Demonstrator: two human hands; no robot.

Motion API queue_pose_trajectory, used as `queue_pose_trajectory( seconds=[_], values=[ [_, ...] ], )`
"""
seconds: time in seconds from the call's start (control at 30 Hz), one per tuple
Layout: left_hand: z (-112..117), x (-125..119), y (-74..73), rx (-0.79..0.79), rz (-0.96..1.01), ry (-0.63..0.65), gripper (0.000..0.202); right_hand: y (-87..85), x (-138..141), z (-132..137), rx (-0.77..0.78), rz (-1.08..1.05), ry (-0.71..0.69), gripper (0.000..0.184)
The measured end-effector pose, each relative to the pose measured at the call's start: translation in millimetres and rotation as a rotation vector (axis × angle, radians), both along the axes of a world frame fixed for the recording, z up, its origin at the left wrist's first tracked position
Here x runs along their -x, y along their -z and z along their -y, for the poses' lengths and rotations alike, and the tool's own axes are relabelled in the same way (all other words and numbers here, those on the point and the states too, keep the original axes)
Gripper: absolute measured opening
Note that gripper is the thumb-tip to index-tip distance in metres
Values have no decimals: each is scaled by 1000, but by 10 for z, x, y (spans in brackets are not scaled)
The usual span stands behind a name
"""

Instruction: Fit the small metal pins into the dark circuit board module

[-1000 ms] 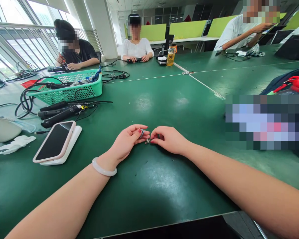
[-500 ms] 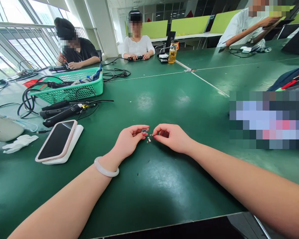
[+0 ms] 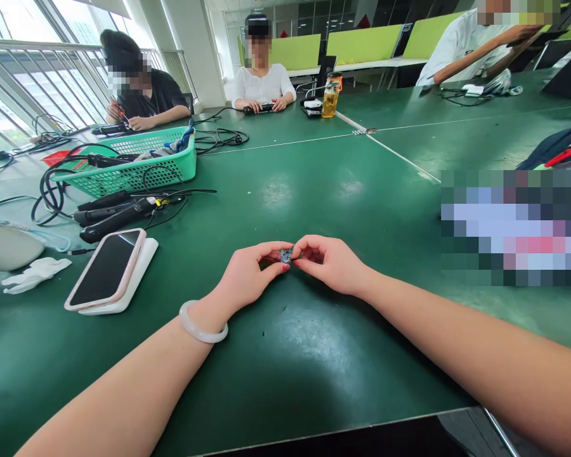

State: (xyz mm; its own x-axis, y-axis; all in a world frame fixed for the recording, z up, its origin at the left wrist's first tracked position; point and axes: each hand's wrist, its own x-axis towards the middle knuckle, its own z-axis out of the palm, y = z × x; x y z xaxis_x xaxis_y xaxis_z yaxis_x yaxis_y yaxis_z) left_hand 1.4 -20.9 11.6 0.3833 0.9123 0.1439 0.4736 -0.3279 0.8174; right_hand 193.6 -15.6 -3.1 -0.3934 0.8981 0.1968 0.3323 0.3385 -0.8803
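My left hand (image 3: 247,274) and my right hand (image 3: 330,263) meet over the green table (image 3: 314,190), fingertips pinched from both sides on a small square metal part (image 3: 286,256). The part is tiny, greyish-blue, and held just above the tabletop. A pale bangle (image 3: 202,325) circles my left wrist. Whether other small pieces lie beneath the fingers is hidden.
A phone (image 3: 105,268) on a white pad lies at left, beside black tools with cables (image 3: 118,214) and a green basket (image 3: 137,165). White gloves (image 3: 35,273) lie far left. Three other people sit at the far side; a drink bottle (image 3: 330,99) stands there. A blurred patch covers the right.
My hands have come together: earlier the fingertips were apart with small pieces between them on the table; now both pinch the one small part.
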Motion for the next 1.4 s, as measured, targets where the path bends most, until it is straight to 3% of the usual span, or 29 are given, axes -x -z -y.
queue_pose_trajectory(
  seconds=[0.13,0.73,1.0,1.1,1.4],
  values=[
    [7,10,-16,-128,-89,-5,30,-1,-3,13,0,-27,-2,9],
    [30,39,-26,-274,-193,43,33,-43,7,61,-60,-10,5,9],
    [24,39,-111,-47,-9,104,38,-122,-3,127,-140,68,30,7],
    [-28,50,-81,9,66,50,39,-105,-15,94,-216,197,82,6],
    [-150,75,65,104,164,-114,33,-14,67,18,-392,535,-3,13]
  ],
)
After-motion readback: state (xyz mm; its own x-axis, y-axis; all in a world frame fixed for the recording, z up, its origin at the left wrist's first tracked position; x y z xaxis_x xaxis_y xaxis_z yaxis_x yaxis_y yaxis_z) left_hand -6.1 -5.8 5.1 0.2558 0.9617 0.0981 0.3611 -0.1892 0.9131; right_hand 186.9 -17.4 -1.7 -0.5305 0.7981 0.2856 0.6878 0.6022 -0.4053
